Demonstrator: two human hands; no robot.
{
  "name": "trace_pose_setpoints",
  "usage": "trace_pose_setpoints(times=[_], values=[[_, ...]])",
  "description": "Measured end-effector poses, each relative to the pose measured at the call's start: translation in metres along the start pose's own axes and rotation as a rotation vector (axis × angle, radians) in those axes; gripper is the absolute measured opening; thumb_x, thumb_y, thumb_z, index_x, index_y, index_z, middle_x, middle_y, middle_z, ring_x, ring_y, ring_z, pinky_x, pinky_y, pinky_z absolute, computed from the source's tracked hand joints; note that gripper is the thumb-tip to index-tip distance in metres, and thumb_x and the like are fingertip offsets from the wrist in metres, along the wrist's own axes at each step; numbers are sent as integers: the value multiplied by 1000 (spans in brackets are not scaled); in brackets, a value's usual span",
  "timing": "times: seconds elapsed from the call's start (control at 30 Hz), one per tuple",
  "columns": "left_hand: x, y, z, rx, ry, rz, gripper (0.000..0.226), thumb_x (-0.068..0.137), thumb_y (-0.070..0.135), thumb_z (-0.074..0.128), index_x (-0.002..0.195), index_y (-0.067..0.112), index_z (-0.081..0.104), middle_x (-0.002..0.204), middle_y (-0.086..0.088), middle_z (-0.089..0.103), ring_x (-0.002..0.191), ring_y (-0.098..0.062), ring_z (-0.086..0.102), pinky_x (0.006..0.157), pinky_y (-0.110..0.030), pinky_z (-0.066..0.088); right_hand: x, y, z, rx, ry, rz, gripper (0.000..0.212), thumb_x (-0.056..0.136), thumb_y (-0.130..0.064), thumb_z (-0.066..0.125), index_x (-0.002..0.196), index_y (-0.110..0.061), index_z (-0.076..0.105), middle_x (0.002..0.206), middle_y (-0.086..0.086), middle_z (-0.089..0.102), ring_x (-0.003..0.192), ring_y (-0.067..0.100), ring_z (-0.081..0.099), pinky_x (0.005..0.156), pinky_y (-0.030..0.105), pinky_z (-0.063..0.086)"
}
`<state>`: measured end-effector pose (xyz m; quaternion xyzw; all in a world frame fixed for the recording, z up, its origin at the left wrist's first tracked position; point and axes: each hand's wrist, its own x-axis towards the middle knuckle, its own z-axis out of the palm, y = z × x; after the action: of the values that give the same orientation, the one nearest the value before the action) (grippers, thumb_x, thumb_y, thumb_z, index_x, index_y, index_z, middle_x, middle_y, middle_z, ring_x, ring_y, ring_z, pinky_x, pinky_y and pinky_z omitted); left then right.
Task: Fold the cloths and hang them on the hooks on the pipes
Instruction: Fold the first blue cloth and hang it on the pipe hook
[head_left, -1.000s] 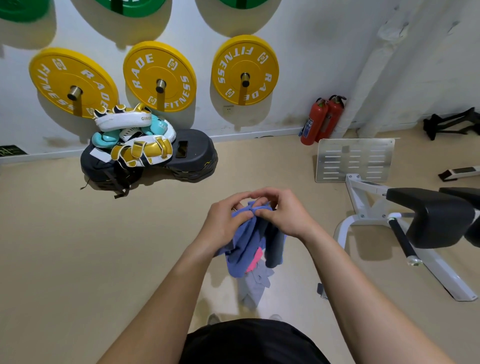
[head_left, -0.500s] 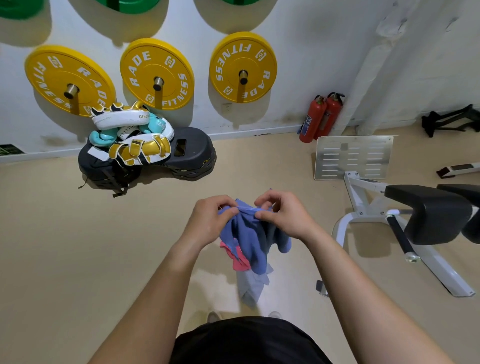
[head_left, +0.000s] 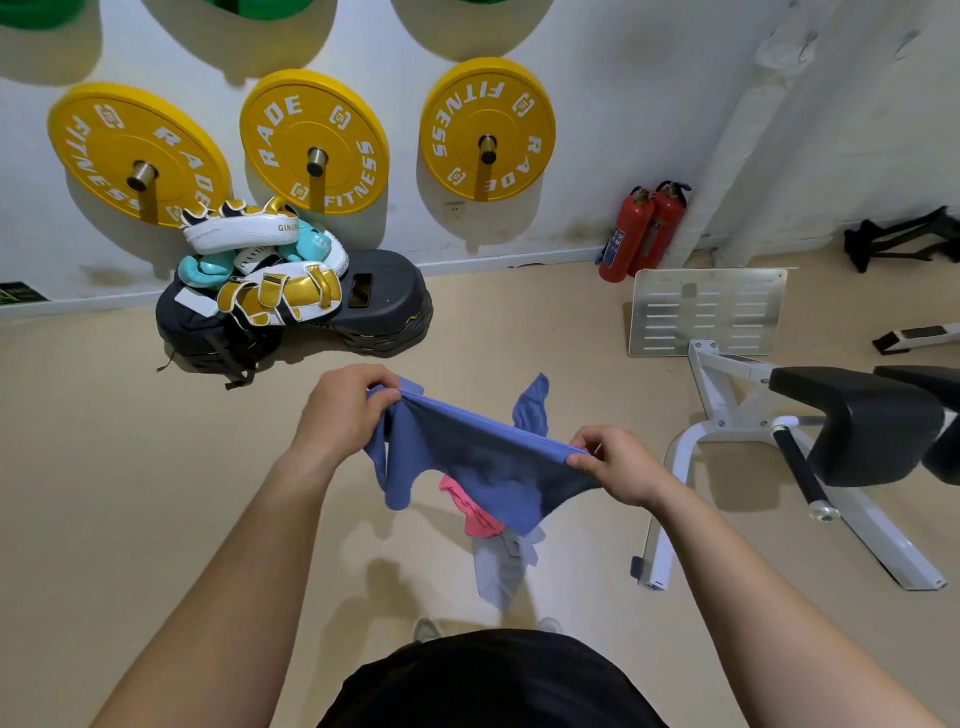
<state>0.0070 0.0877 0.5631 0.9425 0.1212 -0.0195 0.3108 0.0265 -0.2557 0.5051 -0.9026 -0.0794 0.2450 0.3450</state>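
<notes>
- Two hands are clamped on one blue cloth (head_left: 483, 467): the left hand (head_left: 343, 410) pinches its top hem at one end, the right hand (head_left: 618, 467) pinches the same hem at the other end, and the hem is drawn taut between the two grips.
- Below the grips the cloth hangs unevenly, and one loose corner is thrown up just beyond the hem. That corner is best shaken down before any fold is made.
- Both pinches should be kept at the very corners, so that the hem is held straight and the halves can be matched edge to edge when the grips are brought together.
- Under the blue cloth, below the grips, a pink cloth (head_left: 475, 512) and a grey cloth (head_left: 501, 566) are seen. Whether they are held or lie on the floor cannot be told, but they should be kept out of the fold.
- Far beyond the right grip, pipes (head_left: 737, 130) run up the wall. No hook can be made out on them, so a hanging place must be found once the fold is done.
</notes>
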Motion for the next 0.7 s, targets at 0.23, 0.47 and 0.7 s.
trace_pose_setpoints(times=[0.23, 0.47, 0.7], values=[[5, -11, -5, -37, 7, -36, 11, 91, 16, 65, 88, 25, 71, 90, 5, 70, 89, -19, 62, 75, -28, 44, -5, 10, -3, 20, 133, 68, 22, 93, -27, 63, 73, -19, 60, 67, -5, 59, 66, 18, 52, 62, 32, 42], [-15, 10, 21, -245, -131, -69, 33, 85, 2, 63, 108, 24, 67, 83, 4, 71, 75, -3, 63, 70, -15, 46, -11, -36, 2, 241, 211, 18, 12, 83, -21, 75, 75, -20, 65, 53, -5, 56, 51, 11, 51, 57, 28, 45], [-43, 39, 56, -520, -214, -75, 36, 81, -4, 68, 103, 24, 68, 82, 3, 75, 70, -8, 64, 78, -25, 53, -20, -83, 16, 253, -5, -119, 28, 90, -6, 52, 100, -21, 73, 67, -9, 68, 66, 12, 62, 73, 31, 54]])
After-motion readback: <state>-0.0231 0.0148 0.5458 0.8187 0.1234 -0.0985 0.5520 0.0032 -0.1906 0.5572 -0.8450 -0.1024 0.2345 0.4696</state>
